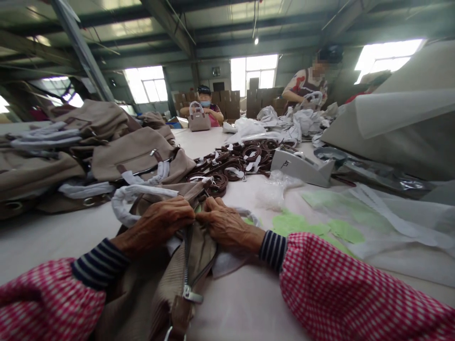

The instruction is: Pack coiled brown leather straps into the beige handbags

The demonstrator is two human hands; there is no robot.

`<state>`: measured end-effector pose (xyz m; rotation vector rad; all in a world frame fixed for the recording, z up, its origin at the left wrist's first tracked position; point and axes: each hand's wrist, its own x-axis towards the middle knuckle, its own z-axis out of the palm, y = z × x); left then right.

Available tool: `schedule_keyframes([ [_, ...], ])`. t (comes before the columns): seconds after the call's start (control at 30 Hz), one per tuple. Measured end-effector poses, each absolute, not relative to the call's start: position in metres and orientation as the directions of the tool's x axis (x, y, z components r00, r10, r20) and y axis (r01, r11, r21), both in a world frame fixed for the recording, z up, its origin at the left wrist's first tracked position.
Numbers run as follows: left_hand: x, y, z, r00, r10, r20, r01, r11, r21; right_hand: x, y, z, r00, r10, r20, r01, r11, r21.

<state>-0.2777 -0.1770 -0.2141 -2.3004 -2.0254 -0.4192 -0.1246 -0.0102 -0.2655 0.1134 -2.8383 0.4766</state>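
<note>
A taupe handbag [159, 289] lies in front of me on the white table, its zip partly open, with the silver zip pull [192, 294] near the lower end. My left hand [159, 222] is closed on the bag's upper edge, left of the zip opening. Just right of it, my right hand [227, 222] pinches the opposite edge, and the fingertips of both hands nearly meet. A white-wrapped handle [126, 201] loops out beside my left hand. What lies inside the bag under my fingers is mostly hidden.
Taupe bags [131, 151] are piled at the left. Coiled brown straps [227, 166] lie ahead, beside a grey tape dispenser [302, 166]. Green sheets [298, 223] and clear plastic are at the right. Across the table [199, 142], one person holds a bag; another stands behind white wrapping.
</note>
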Motion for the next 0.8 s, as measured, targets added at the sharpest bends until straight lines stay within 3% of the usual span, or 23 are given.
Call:
schedule_keyframes([
  [0.17,-0.280,-0.176,-0.221,0.110,0.953,0.281,0.979,-0.152,0.132,-0.142,-0.003,-0.266,-0.976,-0.130,0.176,-0.162,0.970,-0.183],
  [0.3,-0.281,-0.178,-0.219,0.077,0.962,0.263,0.981,-0.120,0.150,-0.141,-0.003,-0.271,-0.944,-0.190,0.269,-0.222,0.971,-0.092],
  [0.53,-0.284,-0.181,-0.221,0.051,0.966,0.255,0.975,-0.104,0.198,-0.118,0.003,-0.271,-0.905,-0.143,0.401,-0.287,0.901,-0.326],
  [0.8,-0.277,-0.173,-0.215,0.085,0.966,0.244,0.985,-0.119,0.126,-0.131,-0.005,-0.268,-0.938,-0.152,0.313,-0.216,0.959,-0.183],
])
